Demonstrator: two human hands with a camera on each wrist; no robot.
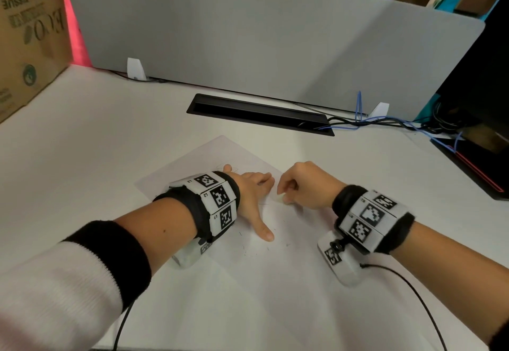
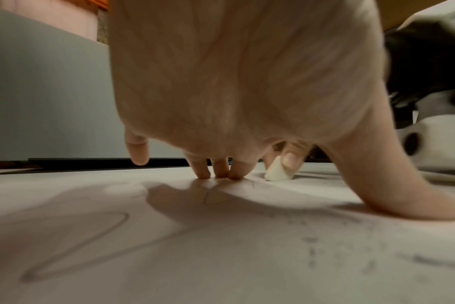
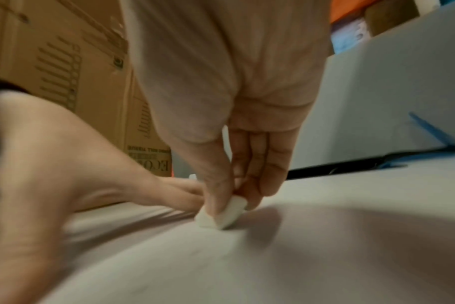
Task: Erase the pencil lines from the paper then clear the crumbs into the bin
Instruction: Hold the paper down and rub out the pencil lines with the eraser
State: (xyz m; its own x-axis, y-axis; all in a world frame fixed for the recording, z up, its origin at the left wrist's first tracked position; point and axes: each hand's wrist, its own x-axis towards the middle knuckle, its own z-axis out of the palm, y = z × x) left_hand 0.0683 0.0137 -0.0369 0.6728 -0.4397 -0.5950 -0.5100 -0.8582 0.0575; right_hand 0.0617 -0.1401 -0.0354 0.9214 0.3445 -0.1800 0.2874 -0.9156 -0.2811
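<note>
A white sheet of paper (image 1: 203, 155) lies on the white desk, with faint pencil lines (image 2: 73, 242) and dark eraser crumbs (image 1: 249, 250) on it. My left hand (image 1: 254, 199) presses flat on the sheet, fingers spread and thumb pointing toward me; the fingertips (image 2: 220, 174) touch the paper. Just right of it, my right hand (image 1: 300, 185) pinches a small white eraser (image 1: 278, 198) between thumb and fingers. The eraser (image 3: 220, 216) touches the paper, also seen in the left wrist view as the white eraser (image 2: 277, 173). No bin is in view.
A cardboard box (image 1: 30, 39) stands at the far left. A grey divider panel (image 1: 248, 34) closes the back of the desk, with a black cable slot (image 1: 259, 114) before it. Cables (image 1: 385, 123) and a dark device (image 1: 479, 141) sit at the right.
</note>
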